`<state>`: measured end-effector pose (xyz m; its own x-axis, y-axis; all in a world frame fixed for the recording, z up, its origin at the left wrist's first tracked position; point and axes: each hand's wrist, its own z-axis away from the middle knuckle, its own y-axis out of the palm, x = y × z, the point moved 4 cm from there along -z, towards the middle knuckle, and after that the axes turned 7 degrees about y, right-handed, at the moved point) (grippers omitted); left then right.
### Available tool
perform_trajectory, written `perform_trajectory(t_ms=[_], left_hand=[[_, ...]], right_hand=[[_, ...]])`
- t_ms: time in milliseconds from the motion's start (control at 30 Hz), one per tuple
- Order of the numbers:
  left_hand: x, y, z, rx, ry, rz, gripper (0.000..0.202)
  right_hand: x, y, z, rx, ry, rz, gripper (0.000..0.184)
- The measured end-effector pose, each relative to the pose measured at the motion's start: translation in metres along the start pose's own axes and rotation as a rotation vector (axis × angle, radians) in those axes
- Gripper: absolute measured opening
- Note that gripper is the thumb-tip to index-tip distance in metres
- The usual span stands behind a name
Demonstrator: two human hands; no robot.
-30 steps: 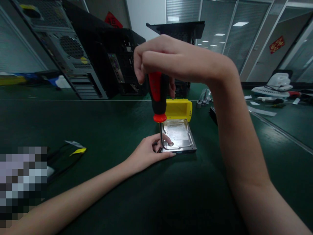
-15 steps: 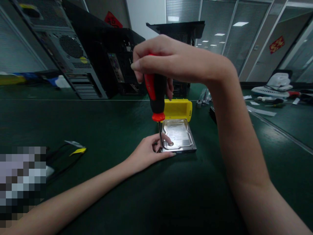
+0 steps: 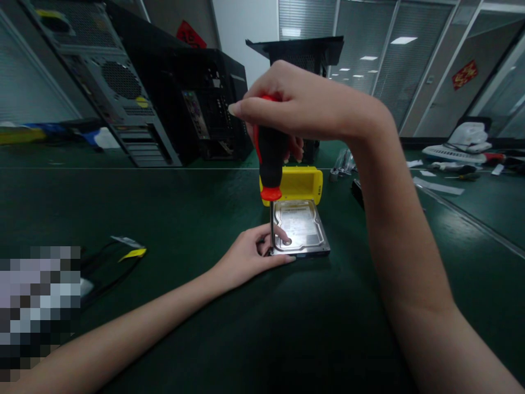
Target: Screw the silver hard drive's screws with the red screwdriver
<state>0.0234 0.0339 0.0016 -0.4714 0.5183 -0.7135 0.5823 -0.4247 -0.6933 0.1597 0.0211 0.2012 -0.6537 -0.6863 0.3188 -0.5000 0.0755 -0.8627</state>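
A silver hard drive (image 3: 301, 230) lies flat on the dark green table (image 3: 172, 208). My left hand (image 3: 250, 257) rests against its near left corner, fingers curled on the drive's edge and round the screwdriver's shaft. My right hand (image 3: 295, 104) is closed from above round the red and black handle of a screwdriver (image 3: 269, 164). The screwdriver stands nearly upright with its tip at the drive's near left corner.
A yellow box (image 3: 297, 183) stands just behind the drive. Open computer cases (image 3: 135, 93) stand at the back left, another (image 3: 303, 52) behind my hand. Black cables with a yellow tag (image 3: 123, 257) lie at the left. Tools and a white device (image 3: 463, 142) lie far right.
My right hand has turned the screwdriver handle and shifted a little to the right, bringing the shaft more upright. My left hand and the drive have stayed where they were.
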Motion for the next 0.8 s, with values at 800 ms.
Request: perform_trajectory(t_ms=[800], left_hand=[[-0.0014,0.0012,0.0001,-0.008,0.003,0.027,0.049]], right_hand=[[0.0019,0.0004,-0.0008,0.028,-0.012,-0.075,0.044]])
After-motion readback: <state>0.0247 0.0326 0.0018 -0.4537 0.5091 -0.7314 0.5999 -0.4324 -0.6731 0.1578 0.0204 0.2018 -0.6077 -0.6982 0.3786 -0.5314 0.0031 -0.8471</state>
